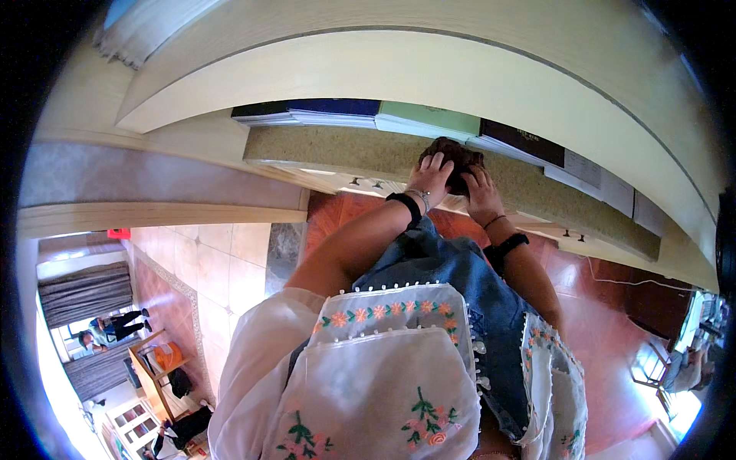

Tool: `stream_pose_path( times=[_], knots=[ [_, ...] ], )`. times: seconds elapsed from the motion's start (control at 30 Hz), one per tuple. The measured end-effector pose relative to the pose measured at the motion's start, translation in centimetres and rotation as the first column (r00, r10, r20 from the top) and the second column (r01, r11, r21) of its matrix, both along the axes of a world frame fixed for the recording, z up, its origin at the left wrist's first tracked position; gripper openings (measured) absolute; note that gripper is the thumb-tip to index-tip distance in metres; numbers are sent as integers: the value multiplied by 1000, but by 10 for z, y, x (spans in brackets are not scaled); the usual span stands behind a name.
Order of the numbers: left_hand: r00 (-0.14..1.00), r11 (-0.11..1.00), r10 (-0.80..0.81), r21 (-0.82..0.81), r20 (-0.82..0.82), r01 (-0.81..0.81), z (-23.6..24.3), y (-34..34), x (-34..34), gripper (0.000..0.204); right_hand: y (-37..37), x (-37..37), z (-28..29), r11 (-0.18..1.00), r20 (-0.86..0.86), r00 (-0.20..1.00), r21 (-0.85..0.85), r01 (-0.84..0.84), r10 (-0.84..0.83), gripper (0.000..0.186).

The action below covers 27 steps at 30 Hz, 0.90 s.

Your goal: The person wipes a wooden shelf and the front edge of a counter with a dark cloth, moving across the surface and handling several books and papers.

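My left hand (430,178) and my right hand (481,188) both have their fingers bent over a dark brown, crumpled item, likely a cloth (452,149), at the front of a speckled beige shelf surface (330,149). Just behind them lies a row of stacked books and papers (425,119), with dark blue, pale green and dark covers. A pale board (383,65) arches above the books.
Drawer fronts with small knobs (368,182) are below the shelf. A wooden ledge (153,216) is at left. In the distance are a person (111,328) by a curtained window, a wooden table (153,376), and a seated person (682,368) at far right.
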<state>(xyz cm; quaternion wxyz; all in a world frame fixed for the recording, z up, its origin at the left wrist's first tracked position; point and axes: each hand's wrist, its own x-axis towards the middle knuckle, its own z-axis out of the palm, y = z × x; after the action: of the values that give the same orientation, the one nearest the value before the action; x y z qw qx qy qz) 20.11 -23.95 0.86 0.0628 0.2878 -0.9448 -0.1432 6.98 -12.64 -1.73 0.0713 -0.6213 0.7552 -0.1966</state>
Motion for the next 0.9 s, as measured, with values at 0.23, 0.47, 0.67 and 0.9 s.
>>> stream_pose_path(
  times=[0.23,0.47,0.67,0.9],
  knots=[
    [981,990,-91,122,174,70,20,-18,2,56,-15,19,29,998,86,996,64,-3,-3,73],
    [987,992,-85,99,137,72,9,-58,56,52,-62,69,21,988,-11,999,151,-43,45,77],
    [990,999,-33,28,140,29,8,-118,132,56,-121,129,15,990,-24,993,78,-115,117,80],
    [989,998,64,-14,135,-63,9,-184,230,68,-222,207,33,910,12,923,162,-382,386,74]
  ],
)
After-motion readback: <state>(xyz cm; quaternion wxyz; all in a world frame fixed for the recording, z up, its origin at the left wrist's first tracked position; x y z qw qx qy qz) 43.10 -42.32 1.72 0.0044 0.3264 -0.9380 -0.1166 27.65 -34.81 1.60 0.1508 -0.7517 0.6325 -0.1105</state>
